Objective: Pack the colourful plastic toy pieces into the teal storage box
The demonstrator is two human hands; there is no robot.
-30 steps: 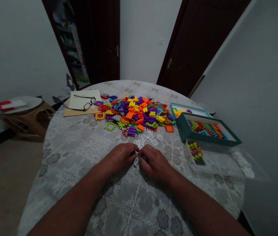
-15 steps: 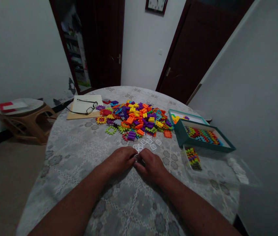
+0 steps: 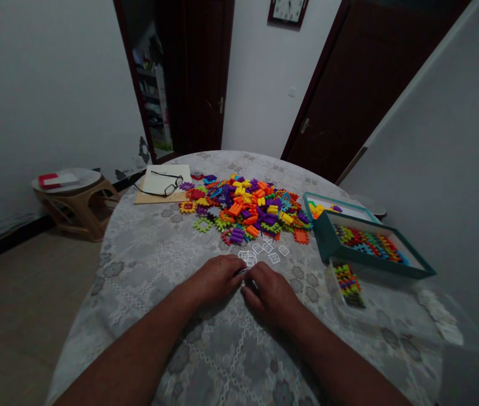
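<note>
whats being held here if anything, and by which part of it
A small, thin, whitish piece seems held at the fingertips of the left hand and right hand; fingers hide most of it, so which part is gripped cannot be told.

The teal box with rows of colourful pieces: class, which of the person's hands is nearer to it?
The right. The right hand is to the left of the teal box and closer to the person; the left hand is farther left, beyond the right.

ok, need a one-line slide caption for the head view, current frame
Left hand and right hand close together over a table, white pieces and a colourful heap beyond.
</note>
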